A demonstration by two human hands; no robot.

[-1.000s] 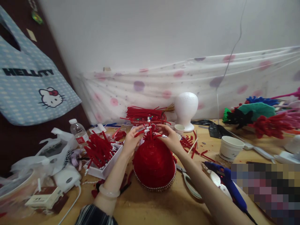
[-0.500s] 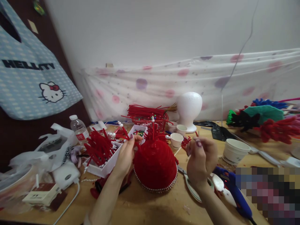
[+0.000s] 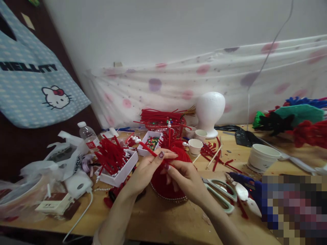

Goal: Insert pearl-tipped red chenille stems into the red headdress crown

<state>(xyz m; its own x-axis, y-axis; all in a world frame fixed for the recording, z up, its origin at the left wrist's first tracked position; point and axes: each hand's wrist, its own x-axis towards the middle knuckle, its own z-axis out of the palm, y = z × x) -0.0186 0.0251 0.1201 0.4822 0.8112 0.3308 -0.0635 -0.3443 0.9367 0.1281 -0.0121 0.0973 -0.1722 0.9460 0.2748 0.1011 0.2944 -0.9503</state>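
In front of me a red domed cap (image 3: 167, 185) with a pearl-bead trim along its lower edge sits on the table, partly covered by my hands. My left hand (image 3: 143, 177) pinches a red pipe cleaner (image 3: 148, 149) that has white pearls at its far end. My right hand (image 3: 190, 178) is closed at the near end of this pipe cleaner, just above the cap; red on red makes the exact contact hard to see. A red stem topped with pearls (image 3: 169, 124) rises behind the hands. Green-handled scissors (image 3: 222, 195) lie beside my right wrist.
To the left stands a white box (image 3: 119, 177) of red pipe cleaners, with a box of colourful beads (image 3: 152, 143) behind. Farther back are a red basket (image 3: 163, 127), paper cups (image 3: 195, 147) and a foam head (image 3: 209, 114). A blue glue gun (image 3: 251, 190) lies right.
My right hand has come in from the right to meet my left hand over the cap. My left hand has moved slightly right with the pearl-tipped pipe cleaner. The scissors are now more exposed.
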